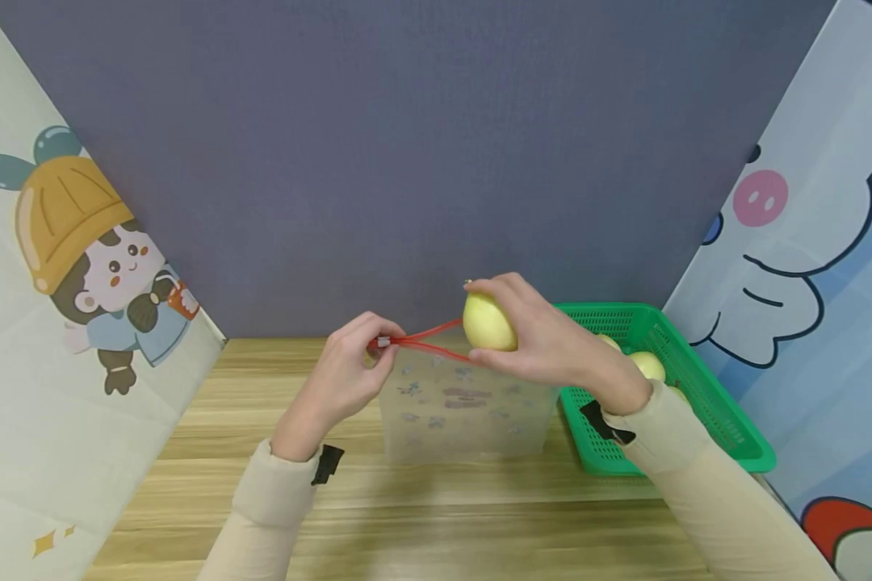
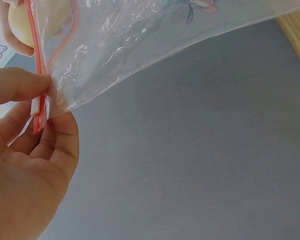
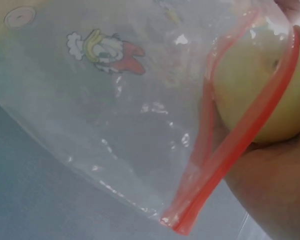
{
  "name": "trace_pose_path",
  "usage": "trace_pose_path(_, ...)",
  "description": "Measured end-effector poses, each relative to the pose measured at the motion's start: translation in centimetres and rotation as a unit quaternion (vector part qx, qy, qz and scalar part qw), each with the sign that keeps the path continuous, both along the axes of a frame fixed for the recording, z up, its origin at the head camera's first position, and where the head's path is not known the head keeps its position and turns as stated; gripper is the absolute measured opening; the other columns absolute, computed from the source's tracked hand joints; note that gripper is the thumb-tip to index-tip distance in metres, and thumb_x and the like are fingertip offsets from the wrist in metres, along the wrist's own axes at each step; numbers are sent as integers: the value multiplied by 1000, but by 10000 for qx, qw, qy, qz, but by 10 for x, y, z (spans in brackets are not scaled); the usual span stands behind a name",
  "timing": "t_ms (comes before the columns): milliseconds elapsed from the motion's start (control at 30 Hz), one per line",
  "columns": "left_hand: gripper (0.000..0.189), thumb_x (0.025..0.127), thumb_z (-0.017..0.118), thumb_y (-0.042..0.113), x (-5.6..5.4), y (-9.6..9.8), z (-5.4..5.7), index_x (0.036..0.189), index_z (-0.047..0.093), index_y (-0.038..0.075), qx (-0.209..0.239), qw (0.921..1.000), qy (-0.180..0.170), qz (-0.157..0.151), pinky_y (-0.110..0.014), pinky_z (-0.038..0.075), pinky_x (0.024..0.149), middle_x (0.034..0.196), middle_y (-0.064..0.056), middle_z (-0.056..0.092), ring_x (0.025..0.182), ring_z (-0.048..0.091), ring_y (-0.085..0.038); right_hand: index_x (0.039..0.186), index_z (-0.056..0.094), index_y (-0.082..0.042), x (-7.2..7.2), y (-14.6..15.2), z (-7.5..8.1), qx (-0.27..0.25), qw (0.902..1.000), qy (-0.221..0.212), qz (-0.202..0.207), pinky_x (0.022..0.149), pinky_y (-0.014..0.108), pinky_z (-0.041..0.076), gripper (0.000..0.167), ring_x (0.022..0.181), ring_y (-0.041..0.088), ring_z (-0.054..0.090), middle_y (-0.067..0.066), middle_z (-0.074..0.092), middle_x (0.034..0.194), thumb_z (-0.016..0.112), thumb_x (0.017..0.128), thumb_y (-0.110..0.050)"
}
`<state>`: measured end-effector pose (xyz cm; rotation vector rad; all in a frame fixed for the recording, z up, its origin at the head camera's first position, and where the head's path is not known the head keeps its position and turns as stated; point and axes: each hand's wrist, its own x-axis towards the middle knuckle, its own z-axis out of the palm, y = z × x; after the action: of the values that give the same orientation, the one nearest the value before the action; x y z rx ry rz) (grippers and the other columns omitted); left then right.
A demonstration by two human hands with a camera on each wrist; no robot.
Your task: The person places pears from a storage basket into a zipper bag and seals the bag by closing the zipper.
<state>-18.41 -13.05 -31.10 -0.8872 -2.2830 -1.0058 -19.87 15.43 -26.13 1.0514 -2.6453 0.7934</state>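
A clear zip bag (image 1: 472, 411) with printed cartoon figures and red zip strips hangs upright over the wooden table. My left hand (image 1: 356, 359) pinches one end of the strips by the white slider (image 1: 383, 342), thumb against fingers. Between the hands the strips spread apart. My right hand (image 1: 545, 335) grips a round, pale yellow pear (image 1: 488, 323) from its right side, thumb below and fingers over the top. The pear (image 3: 260, 85) is at the bag's mouth, with a red strip (image 3: 255, 117) crossing in front of it in the right wrist view.
To the right stands a green perforated basket (image 1: 752, 452) holding several more pale yellow pears (image 1: 648, 365), partly hidden by my right forearm. A grey-blue panel (image 1: 436, 161) rises behind the wooden table (image 1: 421, 532). Cartoon-printed sheets (image 1: 29, 387) line both sides.
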Motion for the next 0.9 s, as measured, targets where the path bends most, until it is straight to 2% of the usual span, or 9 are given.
trace_pose_path(167,18,91,65,-7,0,0,0,103,71,5,8,10000,4,24,-33,52,68,95,-5,66,79,56,-13,150,42,-20,-1,1,-1,112,9999,55,114,75,35,54,73,110,20,52,5,45,138,76,88,-39)
trace_pose_path(300,18,91,65,-7,-1,1,0,104,71,5,-2,10000,1,21,-32,52,68,95,-5,66,79,56,-13,149,44,-21,-1,3,0,213,9996,-4,207,79,36,53,63,110,19,51,3,44,139,69,94,-40)
trace_pose_path(500,17,92,65,-7,-1,2,-1,103,71,5,36,9999,96,46,-32,51,66,94,-5,66,78,56,-13,147,47,-17,-1,6,2,300,9991,89,289,100,46,46,47,127,23,45,5,42,141,57,104,-35)
trace_pose_path(733,19,90,67,-12,-3,3,-4,100,70,5,3,9999,131,-58,-30,52,68,95,-3,66,79,58,-13,143,51,-16,0,9,5,103,9994,160,286,98,43,46,44,127,19,45,1,44,140,58,104,-34)
trace_pose_path(900,19,90,69,-10,-2,2,-4,100,71,5,-26,10000,96,-8,-31,52,68,95,-3,66,79,58,-12,143,51,-16,-1,13,7,192,9994,170,212,106,47,41,45,131,21,43,2,46,141,59,104,-35)
